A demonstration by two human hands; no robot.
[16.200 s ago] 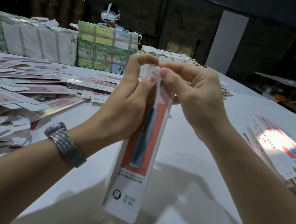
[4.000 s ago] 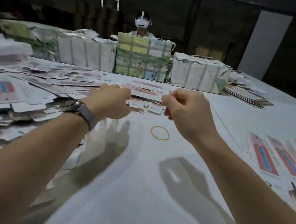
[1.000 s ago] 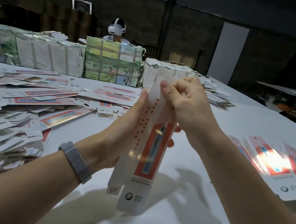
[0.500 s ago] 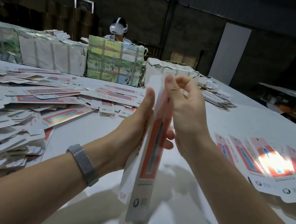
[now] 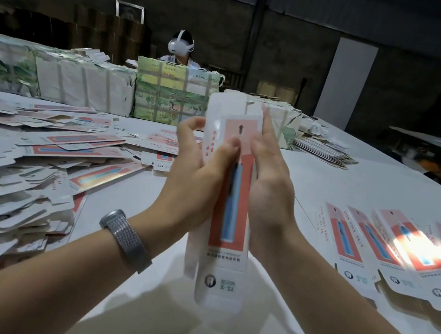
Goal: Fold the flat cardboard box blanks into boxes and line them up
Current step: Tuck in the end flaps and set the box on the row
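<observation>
I hold one long white box blank (image 5: 223, 257) with a red panel upright above the white table (image 5: 349, 184), its printed face toward me and its top flap open. My left hand (image 5: 197, 180) grips its left side, thumb on the front and fingers behind. My right hand (image 5: 270, 192) presses flat against its right edge with the fingers straight up. A heap of flat blanks (image 5: 26, 165) covers the table's left side. A row of folded boxes (image 5: 374, 249) lies side by side on the right.
Wrapped bundles (image 5: 82, 84) and a green-printed bundle (image 5: 169, 98) stand along the back of the table. Behind them sits a person with a white headset (image 5: 180, 48). A small stack of flat blanks (image 5: 323, 151) lies at the back right.
The blank has turned from edge-on to face me and has spread wider between my hands. My right hand's fingers have straightened along its right edge.
</observation>
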